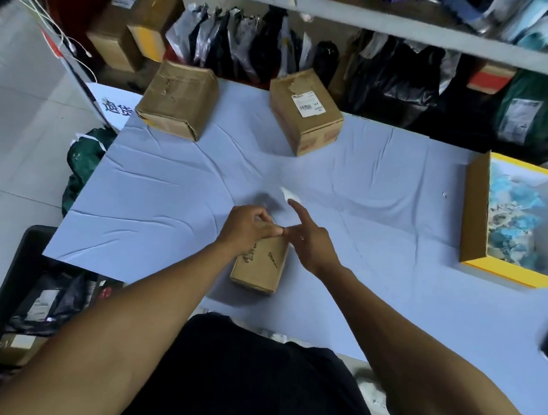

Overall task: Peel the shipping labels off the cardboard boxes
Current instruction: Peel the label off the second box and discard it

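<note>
Near box (261,267) at worktop centre looks stripped; both hands work a white label scrap (288,193) above it. Left hand (246,229) fingers curled, pinching; right hand (309,241) forefinger out, scrap stuck on its tip. Far-left box (179,99) bare, far-centre box (304,112) label (307,102) not yet off.

Small box (259,266) before two boxes (179,99)

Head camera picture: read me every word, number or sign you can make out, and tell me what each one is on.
White label on the far middle box: barcode and print, too small to read.
White sign on the floor at the table's left: large dark characters, cut off, unreadable.
Label on the green parcel: blurred.
Near box under the hands: no text legible.
</note>
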Demonstrator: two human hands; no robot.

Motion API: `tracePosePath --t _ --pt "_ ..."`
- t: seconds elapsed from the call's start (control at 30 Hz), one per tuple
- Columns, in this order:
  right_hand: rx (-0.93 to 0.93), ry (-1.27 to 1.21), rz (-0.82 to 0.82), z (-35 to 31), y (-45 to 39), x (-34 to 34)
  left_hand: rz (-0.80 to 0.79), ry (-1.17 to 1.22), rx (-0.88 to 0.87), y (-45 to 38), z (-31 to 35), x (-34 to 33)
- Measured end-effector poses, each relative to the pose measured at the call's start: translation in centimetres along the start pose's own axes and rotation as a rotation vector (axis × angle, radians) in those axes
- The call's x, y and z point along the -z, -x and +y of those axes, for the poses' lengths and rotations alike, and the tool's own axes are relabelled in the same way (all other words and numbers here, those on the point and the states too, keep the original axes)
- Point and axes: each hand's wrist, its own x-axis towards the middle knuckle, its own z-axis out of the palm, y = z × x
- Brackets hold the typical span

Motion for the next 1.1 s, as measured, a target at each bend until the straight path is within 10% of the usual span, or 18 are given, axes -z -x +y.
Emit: tracePosePath --t 0.27,0.43,1.1 --pt "-0.037 0.075 -0.055 -4.1 -3.0 5.9 0.154 -0.06 -0.072 -0.8 3.4 4.7" --pt "-0.118 -0.109 -0.122 -9.8 -5.4 10.6 -0.124 -0.031 -0.103 -2.8 9.4 9.9" --pt "-0.024 -0.01 0.302 -19.2 -7.0 18.8 -0.228 0.116 -0.289 -2.9 21.5 16.1"
